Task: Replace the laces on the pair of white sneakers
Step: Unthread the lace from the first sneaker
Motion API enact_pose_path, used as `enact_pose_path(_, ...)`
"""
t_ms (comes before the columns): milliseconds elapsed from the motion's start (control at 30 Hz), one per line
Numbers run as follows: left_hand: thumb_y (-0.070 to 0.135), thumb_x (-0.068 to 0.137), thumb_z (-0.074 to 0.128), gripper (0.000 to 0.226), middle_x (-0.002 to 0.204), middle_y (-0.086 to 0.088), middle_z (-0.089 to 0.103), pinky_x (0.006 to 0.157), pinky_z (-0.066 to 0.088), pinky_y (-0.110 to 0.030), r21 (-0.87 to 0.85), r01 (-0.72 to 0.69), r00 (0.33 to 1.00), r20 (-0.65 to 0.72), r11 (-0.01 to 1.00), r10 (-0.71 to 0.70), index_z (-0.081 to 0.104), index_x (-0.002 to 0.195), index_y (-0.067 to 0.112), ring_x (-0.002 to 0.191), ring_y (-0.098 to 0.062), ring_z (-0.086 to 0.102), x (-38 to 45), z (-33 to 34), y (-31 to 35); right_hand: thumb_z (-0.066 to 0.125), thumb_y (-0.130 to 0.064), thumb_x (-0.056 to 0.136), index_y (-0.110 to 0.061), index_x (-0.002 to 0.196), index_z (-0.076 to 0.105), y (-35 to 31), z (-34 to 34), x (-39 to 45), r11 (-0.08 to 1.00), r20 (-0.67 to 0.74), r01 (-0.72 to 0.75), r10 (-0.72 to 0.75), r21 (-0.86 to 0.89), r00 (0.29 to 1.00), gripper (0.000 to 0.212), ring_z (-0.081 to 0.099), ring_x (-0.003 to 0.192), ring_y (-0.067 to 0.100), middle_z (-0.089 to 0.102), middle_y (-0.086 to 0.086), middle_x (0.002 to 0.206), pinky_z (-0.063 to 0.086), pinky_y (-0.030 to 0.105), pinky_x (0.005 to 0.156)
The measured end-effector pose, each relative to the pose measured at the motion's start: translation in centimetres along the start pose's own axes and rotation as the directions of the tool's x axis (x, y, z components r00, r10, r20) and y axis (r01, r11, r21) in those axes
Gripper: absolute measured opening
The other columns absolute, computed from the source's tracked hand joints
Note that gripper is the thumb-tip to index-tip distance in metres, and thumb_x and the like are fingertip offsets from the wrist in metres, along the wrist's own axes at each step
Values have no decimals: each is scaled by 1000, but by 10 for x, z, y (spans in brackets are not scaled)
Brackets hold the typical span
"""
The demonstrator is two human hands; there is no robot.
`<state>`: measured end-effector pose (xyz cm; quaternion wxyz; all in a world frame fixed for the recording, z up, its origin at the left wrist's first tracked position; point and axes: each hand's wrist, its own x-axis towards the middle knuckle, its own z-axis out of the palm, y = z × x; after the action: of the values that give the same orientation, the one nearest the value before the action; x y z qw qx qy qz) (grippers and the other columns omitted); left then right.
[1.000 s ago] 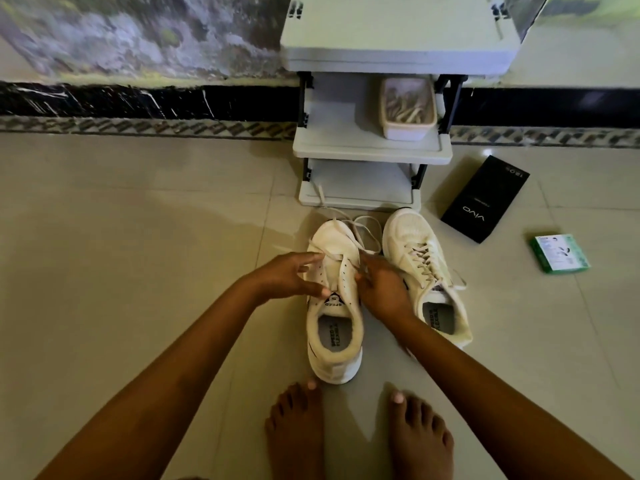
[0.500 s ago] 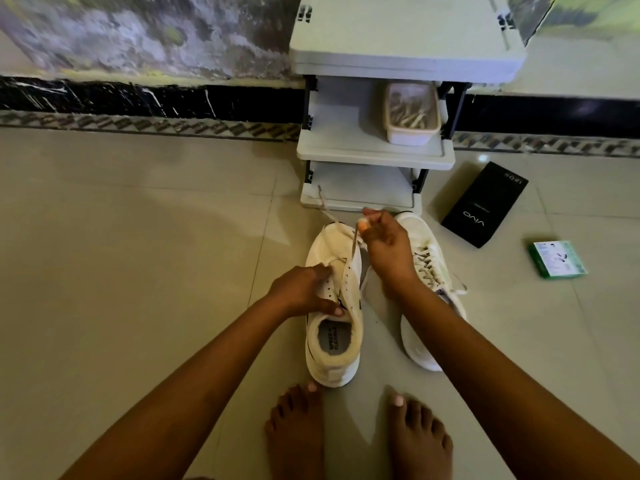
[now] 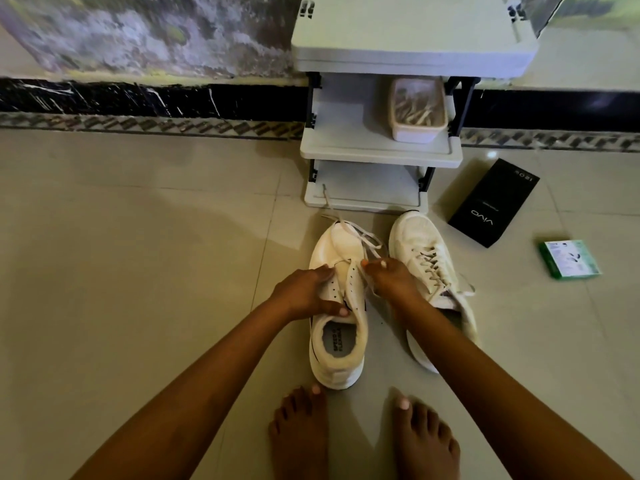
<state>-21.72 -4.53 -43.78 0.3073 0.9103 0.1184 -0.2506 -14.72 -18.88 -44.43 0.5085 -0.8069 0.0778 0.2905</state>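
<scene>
Left white sneaker (image 3: 337, 306) upright on tiled floor, toe away, a loose white lace (image 3: 360, 237) trailing over its toe, right white sneaker (image 3: 427, 261) just beside it, laced, tipped onto its side

Two white sneakers (image 3: 337, 306) (image 3: 424, 258), two hands (image 3: 304, 292) (image 3: 391, 277), two bare feet (image 3: 299, 431) (image 3: 426, 441), one grey three-tier rack (image 3: 381, 150), one tub of laces (image 3: 417, 110), one black Vivo box (image 3: 493, 202), one green box (image 3: 569, 259)
</scene>
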Motion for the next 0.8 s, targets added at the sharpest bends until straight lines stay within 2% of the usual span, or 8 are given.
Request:
enact_pose_path(67,48,73,75,92,150,-4,36,107,35,-34,-16,6,1000,2,1000,-6,28,147,21,135,-23,36,1,1,-1,56,-20,92,-2,95,64,4,3,1,979,-19,103,-108,-174,994,20,60,87,28,64,15,92,46,32,76)
enact_pose_path(133,48,72,75,93,151,-3,34,108,35,-35,-32,14,1000,6,999,-14,28,148,21,136,-23,35,1,2,-3,56,-14,92,4,95,64,4,5,2,933,-43,186,-209,-307,977,20,61,91,31,65,19,95,42,27,72)
enact_pose_path(200,49,72,75,93,151,-3,34,108,35,-36,-37,15,1000,7,999,-14,28,148,21,136,-23,35,2,3,-4,56,-10,91,6,91,65,6,5,5,911,-54,213,-247,-353,968,19,62,91,34,67,22,94,43,30,72)
enact_pose_path(300,49,72,75,93,151,-4,35,107,35,-36,-31,12,1000,8,999,-12,28,148,21,136,-23,36,2,3,-4,56,-13,91,5,94,66,7,4,13,906,-51,186,-222,-380,974,21,62,94,35,67,22,98,49,37,81)
enact_pose_path(367,49,73,74,92,151,-3,35,107,35,-36,-21,2,1000,4,1000,-2,27,148,20,136,-23,36,1,3,-3,54,-14,92,4,98,65,7,4,17,898,-27,175,-203,-404,979,22,62,97,35,66,22,101,48,36,81)
enact_pose_path(500,49,74,74,92,152,-3,33,108,34,-36,-19,0,1000,3,1000,0,27,148,20,137,-22,35,1,3,-3,53,-16,92,1,98,65,11,5,19,947,-39,103,-121,-304,992,22,60,100,37,65,22,103,49,45,90)
enact_pose_path(633,49,73,74,94,153,-2,31,110,32,-35,-26,5,1000,6,1000,-5,26,148,20,138,-21,33,2,4,-3,60,-9,86,-1,92,69,13,4,14,943,-146,160,-209,-291,967,14,62,95,33,68,18,98,49,36,83)
enact_pose_path(800,47,75,73,92,152,-2,32,108,34,-34,-44,7,1000,7,999,-6,26,148,20,137,-22,34,0,3,-1,59,-19,91,-2,105,67,-8,-6,18,877,6,90,-99,-472,995,23,60,94,26,66,12,103,44,30,76)
